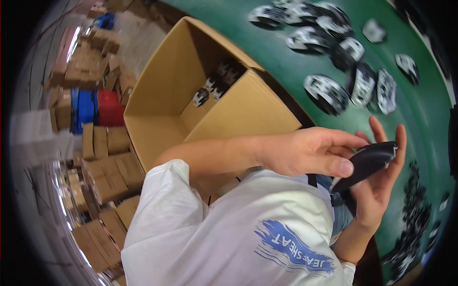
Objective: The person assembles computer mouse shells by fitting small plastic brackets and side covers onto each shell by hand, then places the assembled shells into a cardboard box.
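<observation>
A curved, glossy black plastic shell point(366, 166) with a pointed lower end is held between my two hands, over the edge of the green table. My left hand point(317, 151) grips it from the left, its thumb pressed on the near face and its fingers partly hidden behind. From below and right, my right hand point(377, 193) cradles the same shell, with long fingers reaching up past its far side. What the right thumb does is hidden. Just beyond the hands, several oval black-and-silver parts point(327, 94) lie on the table; their exact kind is unclear.
A large open cardboard box point(157, 102) stands left of the table, with several similar parts point(201, 97) at its bottom. Small dark pieces point(415, 214) are heaped along the green table point(286, 64) at right. Stacked cartons point(107, 178) and blue point(85, 109) and red bins point(109, 107) fill the left background.
</observation>
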{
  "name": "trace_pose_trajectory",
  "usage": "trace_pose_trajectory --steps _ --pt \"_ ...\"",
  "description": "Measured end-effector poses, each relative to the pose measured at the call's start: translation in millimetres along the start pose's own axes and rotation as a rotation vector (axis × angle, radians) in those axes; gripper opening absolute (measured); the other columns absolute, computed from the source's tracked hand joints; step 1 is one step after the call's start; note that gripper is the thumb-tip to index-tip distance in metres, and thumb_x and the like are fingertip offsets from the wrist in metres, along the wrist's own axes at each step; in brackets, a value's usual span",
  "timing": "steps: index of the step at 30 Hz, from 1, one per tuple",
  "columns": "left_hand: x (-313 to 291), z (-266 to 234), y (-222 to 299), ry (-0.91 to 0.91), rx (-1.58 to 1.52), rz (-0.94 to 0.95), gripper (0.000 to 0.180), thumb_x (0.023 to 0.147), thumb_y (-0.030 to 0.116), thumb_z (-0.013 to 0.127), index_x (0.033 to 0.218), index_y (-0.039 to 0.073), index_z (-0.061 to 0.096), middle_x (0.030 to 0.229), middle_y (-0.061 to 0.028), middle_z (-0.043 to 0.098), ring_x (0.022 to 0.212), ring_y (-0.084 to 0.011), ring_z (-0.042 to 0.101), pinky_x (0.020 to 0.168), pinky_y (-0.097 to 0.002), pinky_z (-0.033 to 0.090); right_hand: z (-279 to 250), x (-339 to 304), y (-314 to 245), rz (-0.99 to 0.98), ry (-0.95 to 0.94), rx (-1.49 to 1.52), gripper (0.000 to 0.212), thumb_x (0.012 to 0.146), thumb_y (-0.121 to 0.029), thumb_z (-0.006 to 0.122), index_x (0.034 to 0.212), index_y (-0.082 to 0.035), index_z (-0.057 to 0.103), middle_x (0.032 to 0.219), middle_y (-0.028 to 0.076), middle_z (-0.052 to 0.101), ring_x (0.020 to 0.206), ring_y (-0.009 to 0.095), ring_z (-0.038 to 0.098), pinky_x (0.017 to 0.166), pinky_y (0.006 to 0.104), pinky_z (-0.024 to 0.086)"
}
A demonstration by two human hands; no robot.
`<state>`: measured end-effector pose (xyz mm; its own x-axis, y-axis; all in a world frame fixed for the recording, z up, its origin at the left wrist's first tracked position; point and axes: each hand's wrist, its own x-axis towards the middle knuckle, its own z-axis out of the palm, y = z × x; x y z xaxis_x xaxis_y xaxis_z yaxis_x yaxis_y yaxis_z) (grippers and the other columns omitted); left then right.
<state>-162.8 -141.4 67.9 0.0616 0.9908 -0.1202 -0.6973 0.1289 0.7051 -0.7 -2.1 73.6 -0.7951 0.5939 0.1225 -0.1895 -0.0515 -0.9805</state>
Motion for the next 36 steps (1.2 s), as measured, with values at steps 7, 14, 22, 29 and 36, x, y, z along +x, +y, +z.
trace_pose_trajectory --steps 7,14,22,29,36 --pt "-181.6 -125.8 82.5 0.873 0.733 0.433 0.065 0.105 0.023 0.072 0.159 0.001 0.043 0.133 -0.0106 0.063 0.117 -0.0184 0.061 0.102 -0.0359 0.052 7.0 27.0 17.3 0.184 -0.267 -0.232 0.106 0.084 -0.026 0.078 0.171 -0.006 0.020 0.165 0.025 0.042 0.137 0.035 0.058 0.118 0.0481 0.041" --pt "-332.7 -319.3 -84.4 1.415 1.309 -0.563 0.076 0.090 0.038 0.081 0.153 0.006 0.052 0.135 -0.0253 0.067 0.127 -0.0414 0.064 0.110 -0.0478 0.050 -112.5 -2.0 51.6 0.271 0.125 -0.486 0.060 0.100 -0.006 0.059 0.158 -0.001 0.047 0.146 0.017 0.059 0.124 0.022 0.061 0.112 0.0377 0.047" --pt "-375.5 -428.6 -156.5 1.517 1.656 -0.531 0.051 0.096 0.029 0.070 0.138 0.001 0.060 0.131 -0.0261 0.069 0.121 -0.0461 0.066 0.104 -0.0513 0.052 -173.8 -37.1 39.8 0.239 0.550 -0.646 0.042 0.103 -0.005 0.064 0.144 0.001 0.062 0.127 0.011 0.069 0.116 0.018 0.064 0.103 0.0338 0.052" --pt "-342.0 -445.5 -98.3 1.199 1.963 -0.480 0.076 0.097 0.029 0.076 0.156 -0.006 0.044 0.155 -0.0265 0.053 0.141 -0.0411 0.053 0.118 -0.0464 0.043 -160.1 -46.4 62.5 0.184 0.568 -0.668 0.032 0.100 -0.004 0.070 0.132 -0.001 0.068 0.112 0.008 0.074 0.098 0.015 0.070 0.089 0.0298 0.057" --pt "-115.0 -281.6 154.6 1.288 1.421 1.011 0.044 0.108 0.007 0.061 0.149 -0.005 0.049 0.147 -0.0200 0.059 0.134 -0.0263 0.058 0.116 -0.0401 0.046 -191.8 -8.1 38.2 0.023 0.683 -1.433 0.040 0.098 -0.022 0.076 0.136 -0.011 0.068 0.091 0.006 0.069 0.065 0.023 0.065 0.062 0.0374 0.054"
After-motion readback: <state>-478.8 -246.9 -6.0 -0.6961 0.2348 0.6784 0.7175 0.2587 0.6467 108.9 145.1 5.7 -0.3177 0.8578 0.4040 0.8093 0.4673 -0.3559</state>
